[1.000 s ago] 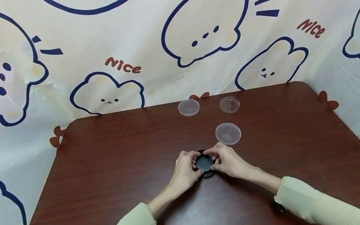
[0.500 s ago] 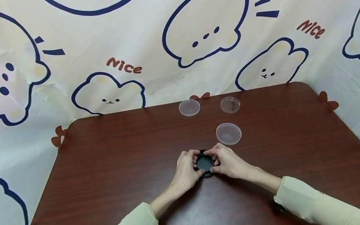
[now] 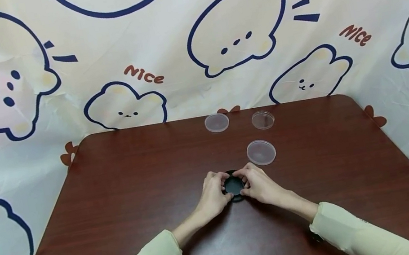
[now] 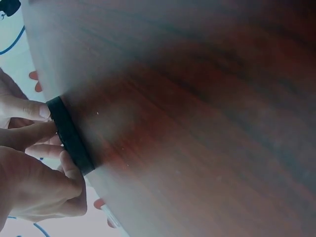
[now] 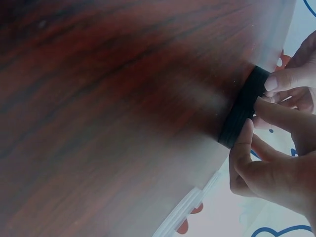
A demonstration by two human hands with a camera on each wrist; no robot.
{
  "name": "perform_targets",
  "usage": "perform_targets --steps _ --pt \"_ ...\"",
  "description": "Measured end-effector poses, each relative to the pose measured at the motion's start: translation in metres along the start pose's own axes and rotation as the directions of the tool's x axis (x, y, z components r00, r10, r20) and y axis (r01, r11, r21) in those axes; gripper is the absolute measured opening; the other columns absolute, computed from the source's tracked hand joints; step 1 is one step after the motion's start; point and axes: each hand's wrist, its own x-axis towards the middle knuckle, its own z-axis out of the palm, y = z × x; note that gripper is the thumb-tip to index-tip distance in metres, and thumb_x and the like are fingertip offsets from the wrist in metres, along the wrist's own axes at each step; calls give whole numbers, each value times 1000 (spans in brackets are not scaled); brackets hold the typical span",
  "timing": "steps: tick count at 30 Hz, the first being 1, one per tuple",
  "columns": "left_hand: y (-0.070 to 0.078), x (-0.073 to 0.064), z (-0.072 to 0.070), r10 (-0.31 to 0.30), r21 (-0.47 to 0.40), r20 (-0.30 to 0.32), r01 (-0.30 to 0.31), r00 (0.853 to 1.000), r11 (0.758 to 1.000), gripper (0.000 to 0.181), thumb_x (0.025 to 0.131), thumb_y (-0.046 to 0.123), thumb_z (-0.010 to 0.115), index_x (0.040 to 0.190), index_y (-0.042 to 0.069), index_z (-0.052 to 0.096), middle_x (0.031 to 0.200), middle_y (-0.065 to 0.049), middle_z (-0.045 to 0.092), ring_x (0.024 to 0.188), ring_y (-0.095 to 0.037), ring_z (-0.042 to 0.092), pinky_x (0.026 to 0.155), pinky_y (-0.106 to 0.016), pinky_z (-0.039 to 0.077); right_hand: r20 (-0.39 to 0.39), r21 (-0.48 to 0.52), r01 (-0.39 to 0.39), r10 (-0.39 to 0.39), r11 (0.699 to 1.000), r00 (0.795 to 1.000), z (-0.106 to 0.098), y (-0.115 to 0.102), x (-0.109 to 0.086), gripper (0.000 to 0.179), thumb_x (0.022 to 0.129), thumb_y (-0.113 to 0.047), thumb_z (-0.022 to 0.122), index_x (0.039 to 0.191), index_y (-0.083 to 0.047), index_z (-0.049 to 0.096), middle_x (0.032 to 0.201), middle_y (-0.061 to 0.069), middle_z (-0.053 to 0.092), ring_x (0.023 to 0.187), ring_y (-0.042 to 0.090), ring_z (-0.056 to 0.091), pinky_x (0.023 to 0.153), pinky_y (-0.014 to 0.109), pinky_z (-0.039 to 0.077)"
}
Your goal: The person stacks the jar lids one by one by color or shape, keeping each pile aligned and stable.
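Observation:
A black round shallow disc (image 3: 234, 185) with a grey-blue centre lies between both hands near the middle of the table in the head view. Thumb and fingers of the left hand (image 3: 212, 194) pinch it from the left side. From the right side, the right hand (image 3: 260, 185) pinches the same disc, its thumb at the near part and index finger at the far part. Both wrist views show the disc's dark side wall (image 4: 74, 136) close over the wood, with fingertips along its upper edge. The palm-side fingers partly hide its rim.
A clear round petri dish part (image 3: 261, 152) lies just beyond the right hand. Two more clear round dishes, one at the back middle (image 3: 217, 123) and one to its right (image 3: 263, 120), lie near the far edge of the brown table (image 3: 134, 171). A printed cloth surrounds the table.

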Motion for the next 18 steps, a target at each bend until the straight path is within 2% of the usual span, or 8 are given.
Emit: perform_targets --steps 7,13,18 --pt "-1 2 -1 -2 -19 0 2 1000 1000 48 72 -9 80 115 -7 60 101 -16 52 86 -22 53 76 -25 49 -2 11 -3 3 1000 1000 0 1 2 50 70 12 79 117 9 62 99 13 52 81 18 57 70 23 50" --pt "-3 4 -4 -22 -49 -4 22 1000 999 46 72 -5 80 114 -5 61 97 -13 52 83 -20 55 74 -23 48 1 47 -18 18 999 1000 -2 2 2 49 71 10 78 118 9 63 101 14 52 81 18 58 69 22 51" --pt "-7 8 -5 -49 -135 -10 47 999 990 44 71 -4 81 111 -5 63 96 -13 54 82 -21 58 74 -25 50 7 91 -30 29 995 1000 -4 4 3 47 73 8 78 117 8 64 103 14 53 82 18 59 70 24 51"
